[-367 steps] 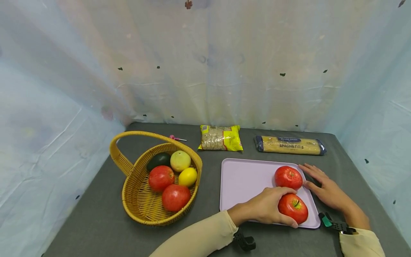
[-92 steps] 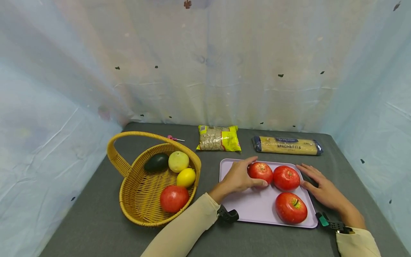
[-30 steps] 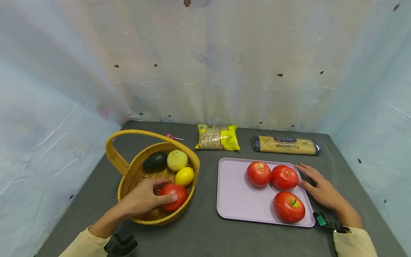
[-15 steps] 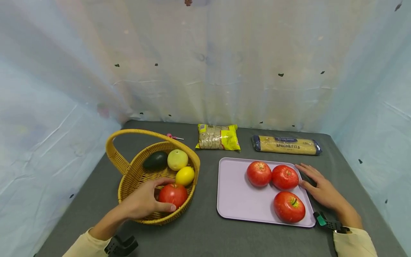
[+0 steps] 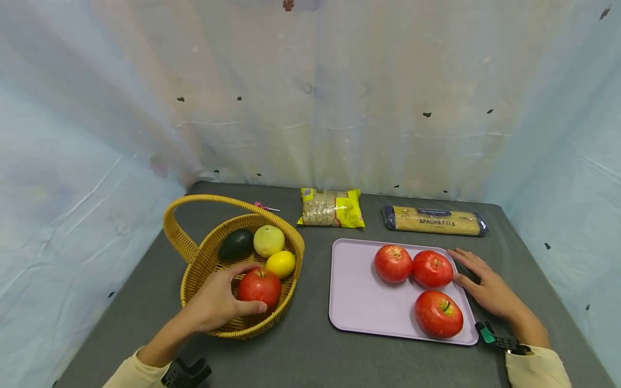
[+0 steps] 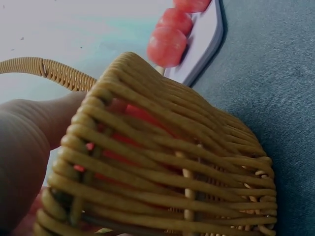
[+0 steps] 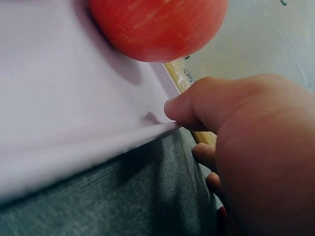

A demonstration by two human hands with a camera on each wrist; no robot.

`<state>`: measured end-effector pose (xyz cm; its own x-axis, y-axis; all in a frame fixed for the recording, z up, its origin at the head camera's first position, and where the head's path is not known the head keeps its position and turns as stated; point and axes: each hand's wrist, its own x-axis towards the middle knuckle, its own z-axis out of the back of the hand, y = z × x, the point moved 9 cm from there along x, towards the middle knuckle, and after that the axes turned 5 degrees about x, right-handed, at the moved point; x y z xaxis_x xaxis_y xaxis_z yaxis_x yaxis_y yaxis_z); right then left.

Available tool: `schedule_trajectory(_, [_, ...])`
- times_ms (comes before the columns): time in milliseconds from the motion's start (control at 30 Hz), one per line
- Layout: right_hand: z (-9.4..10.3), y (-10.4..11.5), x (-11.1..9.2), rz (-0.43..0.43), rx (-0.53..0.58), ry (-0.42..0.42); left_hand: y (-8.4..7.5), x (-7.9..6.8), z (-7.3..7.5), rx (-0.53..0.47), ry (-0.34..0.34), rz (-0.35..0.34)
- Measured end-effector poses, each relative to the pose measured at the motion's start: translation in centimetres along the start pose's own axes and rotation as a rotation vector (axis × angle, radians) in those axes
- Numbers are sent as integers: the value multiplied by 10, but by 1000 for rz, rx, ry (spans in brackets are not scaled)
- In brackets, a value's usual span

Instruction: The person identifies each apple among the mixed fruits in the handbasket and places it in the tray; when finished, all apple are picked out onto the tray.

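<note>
My left hand (image 5: 218, 299) reaches into the yellow wicker basket (image 5: 194, 280) and holds a red apple (image 5: 259, 286), thumb on the near side and fingers round the far side. The apple's stem faces up. In the left wrist view the basket's weave (image 6: 162, 147) hides most of that apple. On the right, my right hand (image 5: 492, 285) rests at the right edge of a lilac tray (image 5: 359, 302), fingers extended toward its far corner. Its thumb (image 7: 197, 101) touches the tray rim in the right wrist view. Three red apples (image 5: 439, 314) sit on the tray.
Also in the basket are a dark green avocado (image 5: 236, 244), a pale green round fruit (image 5: 269, 241) and a lemon (image 5: 281, 264). Behind lie a yellow-ended bag (image 5: 332, 208), a spaghetti pack (image 5: 434, 221) and a small pink-headed stick (image 5: 264, 207). The basket's handle (image 5: 218, 198) arches up.
A third apple has gone from basket to tray by my left hand. That hand has returned to the basket, gripped another apple and turned it stem-up, raising it slightly. The right hand stays put.
</note>
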<state>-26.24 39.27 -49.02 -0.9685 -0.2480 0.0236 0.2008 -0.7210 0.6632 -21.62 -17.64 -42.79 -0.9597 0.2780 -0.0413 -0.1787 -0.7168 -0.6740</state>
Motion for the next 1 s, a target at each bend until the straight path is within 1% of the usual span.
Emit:
schedule_trajectory(167, [-1, 0, 1, -20, -17, 4, 1, -5, 6, -15, -28, 36])
schedule_trajectory(267, [-2, -1, 2, -33, -14, 12, -2, -9, 14, -49, -42, 35])
schedule_trajectory(500, [0, -2, 2, -26, -16, 8, -15, -20, 35, -147, -71, -53])
schedule_trajectory(600, [0, -2, 2, -25, -16, 10, -21, -24, 40, -197, -71, -80])
schedule_trajectory(667, [0, -1, 2, -27, -16, 12, -26, -27, 42, -211, -69, -102])
schedule_trajectory(733, [0, -1, 2, -29, -15, 15, -32, -28, 42, -232, -62, -139])
schedule_trajectory(800, [-1, -2, 1, -32, -13, 17, -41, -28, 42, -237, -53, -201])
schedule_trajectory(900, [0, -3, 1, -29, 1, 16, -57, -28, 38, -270, -15, -303])
schedule_trajectory(1000, [-1, -3, 0, -29, 8, 13, -73, -26, 31, -305, 38, -391])
